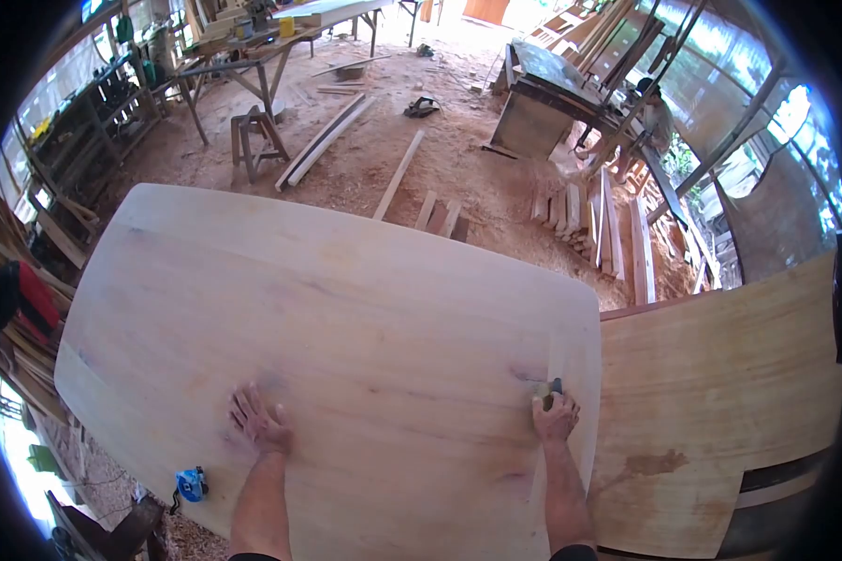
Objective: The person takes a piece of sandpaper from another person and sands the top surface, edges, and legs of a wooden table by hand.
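Observation:
A large pale wooden panel (384, 280) with rounded corners lies flat in front of me. My left hand (260, 423) rests on it left of the middle, palm down with the fingers spread. Near the panel's right edge my right hand (557, 417) is closed around a small tool with a dark knob (557, 385); its lower part is covered by my fingers, and I cannot tell its exact kind. A blue tape measure (192, 484) with a dark strap sits at the panel's lower left edge.
A second wooden sheet (711, 365) with a brown stain adjoins on the right. Timber pieces (571, 220) and a small wooden stool (255, 145) stand on the shavings-covered floor. A bench machine (543, 103) is behind, with a person (658, 122) beside it.

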Motion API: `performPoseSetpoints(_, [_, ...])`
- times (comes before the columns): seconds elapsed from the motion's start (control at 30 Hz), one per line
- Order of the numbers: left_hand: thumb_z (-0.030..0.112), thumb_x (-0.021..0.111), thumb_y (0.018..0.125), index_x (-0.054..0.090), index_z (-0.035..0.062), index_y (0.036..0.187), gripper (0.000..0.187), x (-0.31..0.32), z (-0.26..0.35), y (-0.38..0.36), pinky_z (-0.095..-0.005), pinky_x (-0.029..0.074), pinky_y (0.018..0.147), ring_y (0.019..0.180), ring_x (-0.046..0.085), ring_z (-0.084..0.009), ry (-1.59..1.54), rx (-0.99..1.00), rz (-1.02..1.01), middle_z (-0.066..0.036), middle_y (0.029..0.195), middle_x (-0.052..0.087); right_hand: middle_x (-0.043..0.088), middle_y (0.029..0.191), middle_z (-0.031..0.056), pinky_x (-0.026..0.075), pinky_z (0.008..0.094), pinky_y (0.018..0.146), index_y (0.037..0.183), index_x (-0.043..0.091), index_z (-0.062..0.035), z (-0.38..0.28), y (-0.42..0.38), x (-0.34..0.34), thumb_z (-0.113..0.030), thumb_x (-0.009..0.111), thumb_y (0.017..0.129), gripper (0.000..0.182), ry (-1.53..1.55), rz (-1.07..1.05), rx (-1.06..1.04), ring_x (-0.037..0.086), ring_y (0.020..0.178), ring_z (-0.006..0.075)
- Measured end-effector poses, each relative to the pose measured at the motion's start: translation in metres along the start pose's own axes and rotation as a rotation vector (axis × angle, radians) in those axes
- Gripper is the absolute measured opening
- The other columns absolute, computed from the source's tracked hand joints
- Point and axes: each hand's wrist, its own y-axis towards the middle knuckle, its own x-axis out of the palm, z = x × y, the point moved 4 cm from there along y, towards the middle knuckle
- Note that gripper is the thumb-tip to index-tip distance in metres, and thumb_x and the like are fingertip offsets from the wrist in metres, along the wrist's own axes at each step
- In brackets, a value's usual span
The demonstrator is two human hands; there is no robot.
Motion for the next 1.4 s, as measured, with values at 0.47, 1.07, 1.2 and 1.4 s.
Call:
performPoseSetpoints(0.47, [0.039, 0.055, 0.088, 0.029, 0.0108, 0.157, 0.079, -0.001, 0.001, 0.0, -0.0575, 0.009, 0.122, 0.152, 0.015, -0.0423, -0.005, -0.007, -0.023, -0.022, 0.163, 0.021, 0.065, 0.112, 0.0218, 0.05, 0.0489, 0.094, 0.105, 0.07, 0.003, 0.049, 0.025, 0.032, -0.019, 0.066, 0.079, 0.034, 0.119, 0.067, -0.04, 0.061, 0.106, 0.0401])
performPoseSetpoints(1.07, [0.039, 0.053, 0.093, 0.03, 0.0175, 0.157, 0.072, 0.02, -0.008, 0.002, -0.0583, 0.019, 0.118, 0.15, 0.023, -0.0385, 0.101, 0.086, 0.095, -0.015, 0.162, 0.028, 0.058, 0.124, 0.0146, 0.046, 0.0523, 0.096, 0.124, 0.064, -0.0073, 0.001, -0.009, 0.028, -0.007, 0.071, 0.076, 0.048, 0.099, 0.227, -0.304, 0.053, 0.115, 0.0387])
performPoseSetpoints(1.2, [0.039, 0.053, 0.093, 0.03, 0.0178, 0.157, 0.071, 0.016, -0.005, 0.001, -0.0574, 0.019, 0.118, 0.15, 0.023, -0.0373, 0.089, 0.089, 0.083, -0.014, 0.162, 0.028, 0.056, 0.127, 0.0141, 0.045, 0.0533, 0.096, 0.127, 0.065, -0.0077, -0.005, -0.004, 0.031, -0.012, 0.075, 0.076, 0.052, 0.119, 0.206, -0.164, 0.052, 0.118, 0.0375])
performPoseSetpoints(1.4, [0.04, 0.052, 0.094, 0.032, 0.0168, 0.157, 0.07, 0.02, -0.008, 0.003, -0.0578, 0.018, 0.118, 0.15, 0.024, -0.0359, 0.086, 0.086, 0.063, -0.015, 0.162, 0.029, 0.057, 0.127, 0.0152, 0.044, 0.056, 0.098, 0.133, 0.061, -0.0051, -0.007, 0.005, 0.038, -0.016, 0.071, 0.081, 0.054, 0.033, 0.114, -0.116, 0.052, 0.12, 0.0387])
